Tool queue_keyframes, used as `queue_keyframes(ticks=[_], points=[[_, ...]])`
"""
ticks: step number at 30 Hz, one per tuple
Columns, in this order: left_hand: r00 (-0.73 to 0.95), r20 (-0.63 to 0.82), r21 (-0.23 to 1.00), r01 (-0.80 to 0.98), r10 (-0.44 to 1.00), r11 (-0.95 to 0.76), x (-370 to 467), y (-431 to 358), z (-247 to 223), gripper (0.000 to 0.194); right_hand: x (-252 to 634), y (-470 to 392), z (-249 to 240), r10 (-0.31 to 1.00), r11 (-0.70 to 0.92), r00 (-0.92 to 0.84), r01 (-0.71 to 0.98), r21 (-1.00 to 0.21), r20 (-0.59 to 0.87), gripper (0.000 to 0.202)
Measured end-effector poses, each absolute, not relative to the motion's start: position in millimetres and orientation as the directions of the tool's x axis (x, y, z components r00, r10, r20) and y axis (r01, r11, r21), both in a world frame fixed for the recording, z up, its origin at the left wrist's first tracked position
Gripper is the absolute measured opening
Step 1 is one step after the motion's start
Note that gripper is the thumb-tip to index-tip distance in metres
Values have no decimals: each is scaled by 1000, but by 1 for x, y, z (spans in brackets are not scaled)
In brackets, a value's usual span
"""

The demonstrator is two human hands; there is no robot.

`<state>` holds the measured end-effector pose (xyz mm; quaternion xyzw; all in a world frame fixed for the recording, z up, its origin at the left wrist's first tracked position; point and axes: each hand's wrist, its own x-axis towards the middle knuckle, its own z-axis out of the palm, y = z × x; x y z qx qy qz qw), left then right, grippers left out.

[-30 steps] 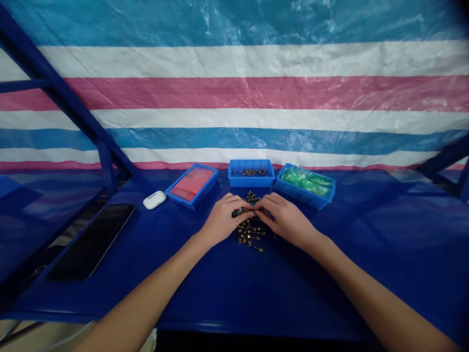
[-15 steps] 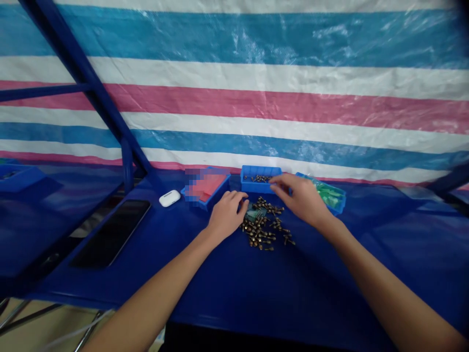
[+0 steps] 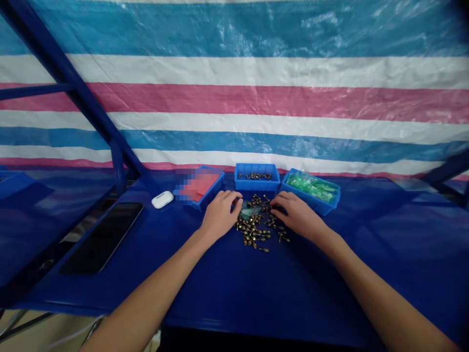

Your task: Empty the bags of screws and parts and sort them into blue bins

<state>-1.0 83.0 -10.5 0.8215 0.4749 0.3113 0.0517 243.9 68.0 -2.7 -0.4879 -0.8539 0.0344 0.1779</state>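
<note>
A loose heap of small brass-coloured screws (image 3: 252, 232) lies on the blue table in front of me. In among them is a small clear greenish plastic bag (image 3: 248, 213). At the heap's left edge rests my left hand (image 3: 220, 213), fingers curved, thumb apart from them, close beside the bag. Opposite it, my right hand (image 3: 297, 215) reaches down to the screws on the right; its fingertips are at them, with a gap between thumb and fingers. Just behind the heap, a blue bin (image 3: 257, 185) holds more screws (image 3: 259, 176).
Left of the middle bin, a blue bin (image 3: 205, 201) holds red pieces (image 3: 201, 185). On the right another bin (image 3: 318, 206) holds green plastic packets (image 3: 315, 188). A white earbud case (image 3: 162, 199) and a black phone (image 3: 104, 239) lie left. A striped tarp (image 3: 256, 100) hangs behind.
My right hand has come down from the front of the middle bin to the screws on the table. My left hand stays by the bag. The view has shifted slightly.
</note>
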Motion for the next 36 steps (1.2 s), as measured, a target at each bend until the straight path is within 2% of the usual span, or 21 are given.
queue_keyframes(ticks=[5, 9, 14, 18, 24, 30, 36], points=[[358, 452, 389, 745, 817, -542, -1, 83, -10, 18, 243, 69, -1, 837, 529, -453, 813, -243, 305, 7], [359, 459, 394, 737, 813, -549, 0, 82, -7, 18, 240, 66, 5, 796, 562, -432, 788, -252, 424, 4], [455, 461, 468, 605, 762, -644, 4, 75, 1, 18, 222, 53, 13, 740, 627, -422, 715, -310, 524, 8], [544, 415, 549, 490, 729, -678, 9, 70, 6, 19, 210, 44, 11, 707, 686, -469, 636, -353, 529, 7], [505, 382, 617, 484, 774, -621, 12, 72, 2, 13, 212, 44, 10, 734, 672, -451, 591, -447, 507, 12], [456, 401, 625, 498, 794, -602, 10, 74, -1, 14, 214, 47, 11, 739, 659, -455, 642, -392, 496, 19], [494, 384, 619, 489, 780, -614, 10, 73, 1, 12, 212, 45, 8, 759, 636, -480, 692, -342, 440, 19]])
